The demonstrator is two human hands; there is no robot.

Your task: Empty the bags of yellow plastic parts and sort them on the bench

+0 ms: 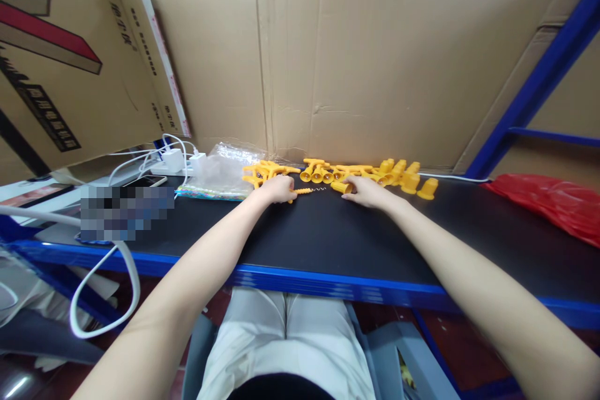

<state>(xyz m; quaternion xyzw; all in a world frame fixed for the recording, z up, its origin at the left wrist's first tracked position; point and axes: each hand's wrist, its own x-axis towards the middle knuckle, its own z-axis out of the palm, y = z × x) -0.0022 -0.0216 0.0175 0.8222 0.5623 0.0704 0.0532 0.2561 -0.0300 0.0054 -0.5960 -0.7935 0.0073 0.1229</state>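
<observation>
The left hand [277, 189] lies knuckles up on the black table [328, 237] and closes around a yellow screw-like rod [302, 191]; only the threaded end shows past the fingers. A thin wire spring [319, 189] lies just beside that end, very small and hard to make out. The right hand [368, 192] covers a yellow cap [342, 187], fingers curled on it; how firmly it grips, I cannot tell. Behind both hands, a row of yellow plastic parts [365, 173] lies along the cardboard wall [356, 56]. A clear plastic bag [220, 170] sits to the left, near white chargers [180, 159]. One patch on the left is blurred. A red bag [548, 203] is cut off at the right edge.
</observation>
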